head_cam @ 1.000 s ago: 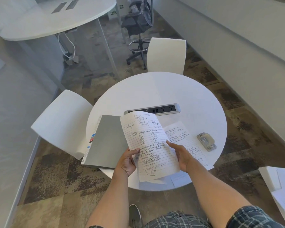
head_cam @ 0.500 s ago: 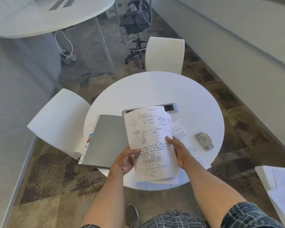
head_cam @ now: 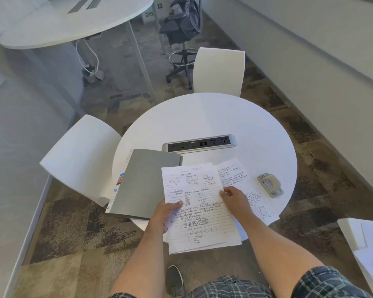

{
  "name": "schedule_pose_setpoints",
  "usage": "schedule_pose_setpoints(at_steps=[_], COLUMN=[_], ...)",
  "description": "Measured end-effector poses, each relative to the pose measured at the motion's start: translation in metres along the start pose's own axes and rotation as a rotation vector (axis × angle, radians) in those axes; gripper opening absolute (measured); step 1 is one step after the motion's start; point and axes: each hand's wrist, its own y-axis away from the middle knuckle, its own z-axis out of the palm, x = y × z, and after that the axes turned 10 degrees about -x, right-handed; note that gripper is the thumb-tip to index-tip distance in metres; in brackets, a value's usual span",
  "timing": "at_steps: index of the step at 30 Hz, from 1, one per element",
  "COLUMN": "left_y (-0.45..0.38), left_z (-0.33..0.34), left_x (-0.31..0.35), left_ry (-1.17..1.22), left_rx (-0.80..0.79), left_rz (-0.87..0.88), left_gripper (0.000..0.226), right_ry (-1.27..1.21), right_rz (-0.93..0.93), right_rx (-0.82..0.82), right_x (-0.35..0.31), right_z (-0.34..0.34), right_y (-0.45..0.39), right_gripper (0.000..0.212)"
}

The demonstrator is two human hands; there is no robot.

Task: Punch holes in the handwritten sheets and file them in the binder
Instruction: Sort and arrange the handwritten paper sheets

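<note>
A lined handwritten sheet [head_cam: 199, 211] hangs over the near edge of the round white table [head_cam: 213, 117]. My left hand [head_cam: 164, 214] grips its left edge with the thumb on top. My right hand [head_cam: 235, 198] pinches its right edge. A second handwritten sheet [head_cam: 246, 190] lies flat on the table to the right, partly under my right hand. A closed grey binder [head_cam: 144, 181] lies on the table's left side, its near end over the edge. A grey hole punch [head_cam: 269, 184] sits near the table's right edge.
A silver power socket strip [head_cam: 199, 143] is set in the table's middle. White chairs stand at the left [head_cam: 80, 155] and far side [head_cam: 219, 70]. A black office chair [head_cam: 183, 24] and a larger white table [head_cam: 73, 22] stand beyond. More papers [head_cam: 370, 254] lie at the right.
The sheet has come down from a raised, tilted position to lie nearly flat over the table's near edge, uncovering the socket strip. Both hands kept hold of it.
</note>
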Motion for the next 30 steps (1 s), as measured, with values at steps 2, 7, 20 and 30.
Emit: schedule_pose_setpoints(at_steps=[2,7,20,30], left_y=[0.001,0.002,0.001,0.009], left_z=[-0.003,-0.01,-0.013,-0.011], left_x=[-0.002,-0.01,-0.02,-0.02], left_ry=[-0.032,-0.077,-0.229,-0.315], left_rx=[0.117,0.303,0.468,0.548], left_rz=[0.003,0.013,0.076,0.133], left_gripper=[0.054,0.032,0.02,0.026], right_ry=[0.367,0.942,1.103,1.11], right_rz=[0.067,0.133,0.134,0.1], right_rx=[0.093,-0.081,-0.108,-0.06], right_x=[0.005,0.023,0.03,0.025], right_z=[0.001,0.011,0.025,0.026], right_y=[0.003,0.009,0.003,0.002], right_gripper=[0.034,0.072,0.085,0.068])
